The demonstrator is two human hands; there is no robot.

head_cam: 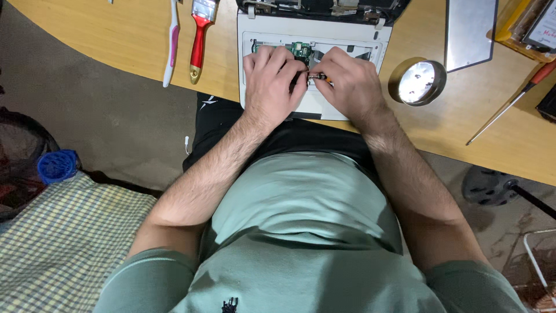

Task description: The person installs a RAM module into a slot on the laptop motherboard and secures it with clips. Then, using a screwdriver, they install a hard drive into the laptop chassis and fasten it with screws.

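Both hands (307, 78) pinch a slim metal screwdriver (317, 76) over the white plastic laptop shell (255, 35).

One opened laptop (313, 35), one paintbrush (200, 35), one toothbrush (172, 43), two screwdrivers (509, 104), two hands (272, 81).

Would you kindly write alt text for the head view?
Left hand and right hand work a small screwdriver over an opened white laptop base on a wooden desk; a paintbrush lies left.
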